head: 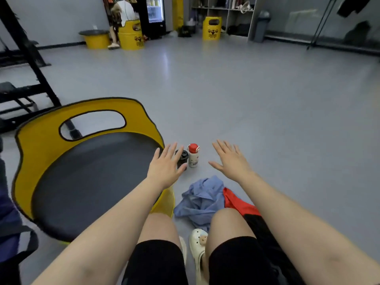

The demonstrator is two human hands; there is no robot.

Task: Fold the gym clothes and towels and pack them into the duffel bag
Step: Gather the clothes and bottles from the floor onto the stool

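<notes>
The person sits with both arms stretched forward over the grey floor (257, 112). The left hand (165, 168) and the right hand (231, 161) are both held out flat, palms down, fingers straight and spread, gripping nothing. Below and between them, on the floor just ahead of the knees, lies a crumpled blue shirt (202, 199), and touching its right side is a red and black garment (241, 206) that runs back under the right forearm. Beyond the clothes stand a dark cup (183, 158) and a white bottle with a red cap (193, 155), side by side. To the left stands a yellow chair with a black seat (88, 177). A dark blue bag (10, 229) shows at the left edge.
</notes>
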